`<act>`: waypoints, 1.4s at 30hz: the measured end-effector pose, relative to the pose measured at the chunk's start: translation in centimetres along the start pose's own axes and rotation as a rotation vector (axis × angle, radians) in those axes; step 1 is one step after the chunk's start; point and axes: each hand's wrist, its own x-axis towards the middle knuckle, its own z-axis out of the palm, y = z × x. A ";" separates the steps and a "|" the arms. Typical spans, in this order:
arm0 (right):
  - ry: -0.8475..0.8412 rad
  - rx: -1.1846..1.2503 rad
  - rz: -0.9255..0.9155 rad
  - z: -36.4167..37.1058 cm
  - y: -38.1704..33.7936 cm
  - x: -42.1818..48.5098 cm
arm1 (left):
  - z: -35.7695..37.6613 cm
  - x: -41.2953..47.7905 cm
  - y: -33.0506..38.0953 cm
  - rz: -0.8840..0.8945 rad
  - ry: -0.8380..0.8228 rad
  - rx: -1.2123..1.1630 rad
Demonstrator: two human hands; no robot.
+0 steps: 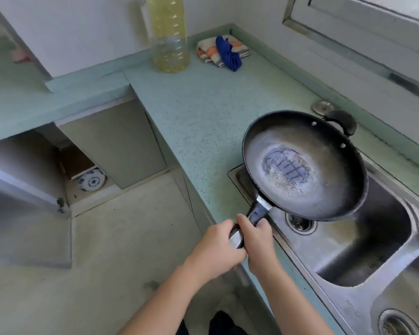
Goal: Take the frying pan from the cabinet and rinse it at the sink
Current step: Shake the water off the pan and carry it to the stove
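**Pan out of cabinet, held over sink, not rinsed yet**

Pan (307, 168) held in the air above the left sink (373, 238) basin, part over the table (203, 112) edge, roughly level, tipped slightly toward the camera. Drain (300, 223) shows just below the pan's near rim. No water seen running; no tap in view.

Both hands on the long handle (257, 213), at 7 o'clock from the pan bowl. Left hand (218, 247) wraps the handle end, fingers closed around it. Right hand (257, 240) grips just ahead of it, nearer the bowl, fingers also closed on the handle. Hands touch each other. Bowl sits at 1 o'clock from the hands, well clear of the fingers.

Handling, as a guess: metal pan, wide and deep, stiff, likely heavy and front-loaded, hence the two-hand grip. Handle is the right hold; small helper loop (344, 122) at the far rim, 1 o'clock, is a second hold if it needs tilting. Inner surface worn, grey patch in the middle; will be slippery once wet, so keep the grip firm.

Cabinet (87, 165) at 9 o'clock, door open, a blue-patterned dish (91, 182) inside. Oil bottle (169, 35) and cloths (223, 52) at 12 o'clock on the table, well apart from the pan.

Next likely: lower it into the basin, get water on it.
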 end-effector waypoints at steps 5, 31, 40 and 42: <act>-0.109 -0.104 -0.051 4.1 -0.4 -0.2 | -3.0 -1.1 -1.8 -0.017 0.103 -0.073; -0.699 -0.648 -0.122 34.9 3.7 -10.5 | -22.5 -12.8 -19.0 -0.221 0.696 -0.546; -0.833 -0.704 -0.123 46.1 6.2 -13.8 | -30.2 -15.4 -25.6 -0.284 0.850 -0.636; -0.856 -0.705 -0.125 48.2 6.3 -14.1 | -31.9 -15.5 -26.5 -0.286 0.864 -0.633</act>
